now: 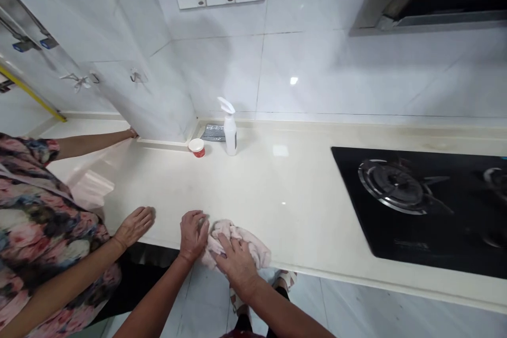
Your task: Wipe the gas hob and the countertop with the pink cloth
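Observation:
A crumpled pale pink cloth lies at the front edge of the cream countertop, part of it hanging over the edge. My right hand presses down on it, fingers gripping its folds. Just left of the cloth, my left hand rests on the counter with loosely bent fingers and nothing in it. Whether its fingertips touch the cloth I cannot tell.
A co-worker's hand lies on the counter to my left; their other hand is by the wall corner, near a pinkish sheet. A white spray bottle, a small red-and-white tub and a grey packet stand behind. Right is a black gas hob.

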`<state>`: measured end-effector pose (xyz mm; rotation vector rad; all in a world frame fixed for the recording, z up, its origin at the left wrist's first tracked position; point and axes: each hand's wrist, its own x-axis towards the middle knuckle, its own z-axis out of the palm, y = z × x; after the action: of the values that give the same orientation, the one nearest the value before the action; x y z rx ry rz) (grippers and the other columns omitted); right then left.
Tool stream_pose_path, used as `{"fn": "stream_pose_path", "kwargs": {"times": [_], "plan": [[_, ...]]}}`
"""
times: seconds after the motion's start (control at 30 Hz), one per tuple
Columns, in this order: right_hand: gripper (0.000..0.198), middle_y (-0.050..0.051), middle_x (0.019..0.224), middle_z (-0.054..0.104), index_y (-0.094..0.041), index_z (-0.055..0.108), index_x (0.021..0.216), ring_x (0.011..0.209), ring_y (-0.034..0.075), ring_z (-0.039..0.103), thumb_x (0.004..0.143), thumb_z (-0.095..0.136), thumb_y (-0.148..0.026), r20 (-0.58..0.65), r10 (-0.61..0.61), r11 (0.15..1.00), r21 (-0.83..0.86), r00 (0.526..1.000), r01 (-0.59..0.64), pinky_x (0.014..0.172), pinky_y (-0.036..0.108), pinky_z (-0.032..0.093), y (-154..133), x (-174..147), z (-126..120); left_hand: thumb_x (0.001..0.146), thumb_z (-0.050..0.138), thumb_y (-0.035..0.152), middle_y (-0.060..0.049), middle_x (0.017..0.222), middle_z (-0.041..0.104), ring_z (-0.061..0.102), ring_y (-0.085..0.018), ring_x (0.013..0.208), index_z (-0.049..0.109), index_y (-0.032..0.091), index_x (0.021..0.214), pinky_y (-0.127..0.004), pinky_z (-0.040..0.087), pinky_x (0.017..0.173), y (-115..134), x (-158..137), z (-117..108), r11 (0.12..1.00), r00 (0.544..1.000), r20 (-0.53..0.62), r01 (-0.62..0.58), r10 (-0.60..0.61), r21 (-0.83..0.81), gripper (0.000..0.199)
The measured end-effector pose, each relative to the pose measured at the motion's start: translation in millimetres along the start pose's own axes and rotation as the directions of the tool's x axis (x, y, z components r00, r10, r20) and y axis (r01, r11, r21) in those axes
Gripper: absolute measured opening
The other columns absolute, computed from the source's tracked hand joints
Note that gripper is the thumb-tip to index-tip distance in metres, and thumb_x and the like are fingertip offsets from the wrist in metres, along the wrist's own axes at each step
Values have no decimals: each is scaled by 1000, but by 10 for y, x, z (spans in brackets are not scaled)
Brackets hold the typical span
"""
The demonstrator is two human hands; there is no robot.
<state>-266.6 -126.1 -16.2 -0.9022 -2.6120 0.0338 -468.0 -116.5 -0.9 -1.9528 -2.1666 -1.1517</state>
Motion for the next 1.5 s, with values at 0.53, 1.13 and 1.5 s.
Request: {"fn": "stream_pose_path", "kwargs": {"times": [0.53,1.13,1.5], "plan": [[44,8,134,57,-28,64,120,125,31,54,79,51,-23,-24,654,730,282,756,-623,96,45,50,1458,-1839,-1014,97,49,41,-11,112,64,57,-28,112,70,23,98,-45,46,91,47,40,5,996,996,87,9,-16,85,27],[53,9,162,28,-31,61,130,144,42,32,77,65,-32,164,582,813,-126,796,-569,109,73,25,1289,-667,-737,98,50,36,-9,108,66,59,-26,107,69,24,95,-43,47,88,38,23,19,996,998,60,-8,3,93,22],[68,24,144,44,-24,44,147,126,49,43,87,58,-53,-25,778,624,-84,627,-777,89,72,39,1126,-344,-499,97,51,36,-9,107,66,59,-26,107,69,24,93,-43,46,89,20,13,36,995,998,67,-2,-5,98,22]]}}
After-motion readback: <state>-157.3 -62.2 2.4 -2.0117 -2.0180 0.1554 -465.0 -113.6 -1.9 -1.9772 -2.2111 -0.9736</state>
